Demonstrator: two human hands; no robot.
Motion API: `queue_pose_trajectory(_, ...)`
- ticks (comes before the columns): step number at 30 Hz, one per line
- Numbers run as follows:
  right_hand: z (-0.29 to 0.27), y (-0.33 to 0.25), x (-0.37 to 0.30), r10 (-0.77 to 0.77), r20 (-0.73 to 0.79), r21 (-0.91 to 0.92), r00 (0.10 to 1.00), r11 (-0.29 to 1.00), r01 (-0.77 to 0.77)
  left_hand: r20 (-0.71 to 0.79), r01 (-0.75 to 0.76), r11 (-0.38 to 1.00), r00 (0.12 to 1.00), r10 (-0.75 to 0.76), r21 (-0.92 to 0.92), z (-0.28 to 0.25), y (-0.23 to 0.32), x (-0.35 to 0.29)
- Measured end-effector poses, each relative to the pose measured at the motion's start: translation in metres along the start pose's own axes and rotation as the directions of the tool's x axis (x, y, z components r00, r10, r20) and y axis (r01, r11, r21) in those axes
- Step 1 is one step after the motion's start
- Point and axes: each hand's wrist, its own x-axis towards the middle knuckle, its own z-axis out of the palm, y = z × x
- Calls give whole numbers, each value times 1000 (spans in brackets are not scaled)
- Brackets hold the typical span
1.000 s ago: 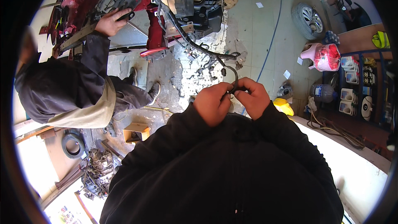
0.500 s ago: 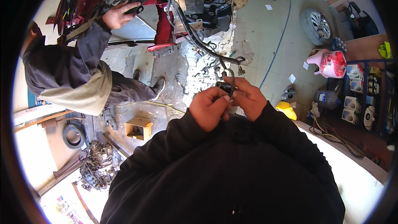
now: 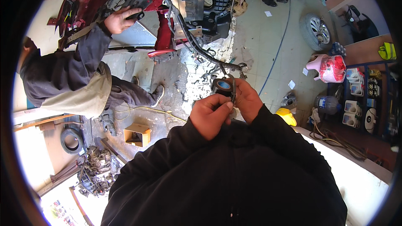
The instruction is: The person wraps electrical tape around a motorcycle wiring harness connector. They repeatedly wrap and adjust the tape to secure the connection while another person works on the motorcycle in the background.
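Observation:
A roll of black electrical tape with a blue centre is in my left hand, its flat face turned up. The thumb and fingers of that hand are closed near the lower edge of the roll. Right beside it, my right hand pinches a thin dark branch of a wiring harness. The roll sits against this branch. From my hands the thick black harness runs up and left to the car's front end. Whether a strip of tape is stuck to the branch is hidden by my fingers.
A co-worker stands at the left, one hand on a dark part of the red car body. On the floor are an open cardboard box, an engine, a wheel and a blue hose. Shelves stand right.
The tape roll has turned and risen between my hands, so its blue centre now shows. My left thumb has shifted slightly. The co-worker's hand stays on the car part.

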Motion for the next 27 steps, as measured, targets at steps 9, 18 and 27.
queue_pose_trajectory(9, -10, 19, -2, 48, 93, 309, 994, 948, -75, 19, -152, 949, 988, 153, 278, 8, 4, 2)
queue_pose_trajectory(18, -16, 11, 6, -73, -195, 219, 978, 969, 116, 183, -471, 545, 847, 499, 694, 2, 3, 21)
queue_pose_trajectory(27, -1, -60, -17, 42, 161, -102, 986, 994, -25, 263, -497, 471, 838, 478, 729, 0, 10, 21)
